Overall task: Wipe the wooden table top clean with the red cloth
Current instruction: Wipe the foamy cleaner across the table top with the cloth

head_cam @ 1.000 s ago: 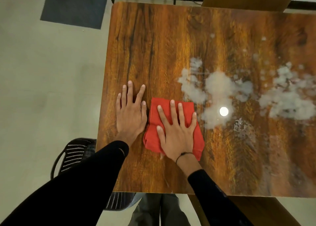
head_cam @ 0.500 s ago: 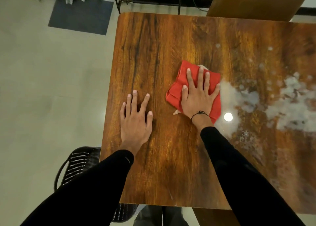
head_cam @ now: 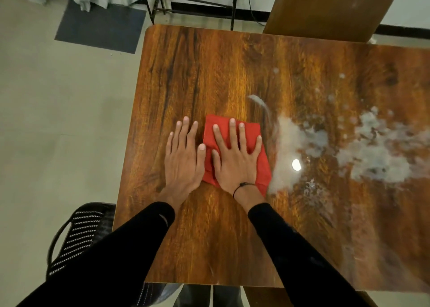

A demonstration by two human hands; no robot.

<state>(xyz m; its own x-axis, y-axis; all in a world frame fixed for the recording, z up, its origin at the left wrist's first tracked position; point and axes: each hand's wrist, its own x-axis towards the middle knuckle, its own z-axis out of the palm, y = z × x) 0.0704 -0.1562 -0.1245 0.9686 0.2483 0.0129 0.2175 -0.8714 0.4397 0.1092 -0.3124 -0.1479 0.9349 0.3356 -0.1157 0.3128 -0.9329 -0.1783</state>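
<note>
The red cloth (head_cam: 263, 167) lies folded on the wooden table top (head_cam: 209, 74), left of centre. My right hand (head_cam: 235, 155) presses flat on the cloth with fingers spread and straight. My left hand (head_cam: 183, 158) rests flat on the bare wood just left of the cloth, its thumb touching the cloth's edge. White foamy smears (head_cam: 300, 139) spread over the table's right half, starting just right of the cloth, with a curved wet streak (head_cam: 263, 106) above them.
A black mesh chair (head_cam: 81, 232) stands at the table's near left corner. A metal chair frame (head_cam: 190, 2) and a wooden panel (head_cam: 325, 9) stand beyond the far edge. A dark mat (head_cam: 100, 25) lies on the floor at the far left.
My right hand has pulled the cloth back toward me and left, next to my left hand, leaving a curved streak. Some foam near the cloth is wiped away.
</note>
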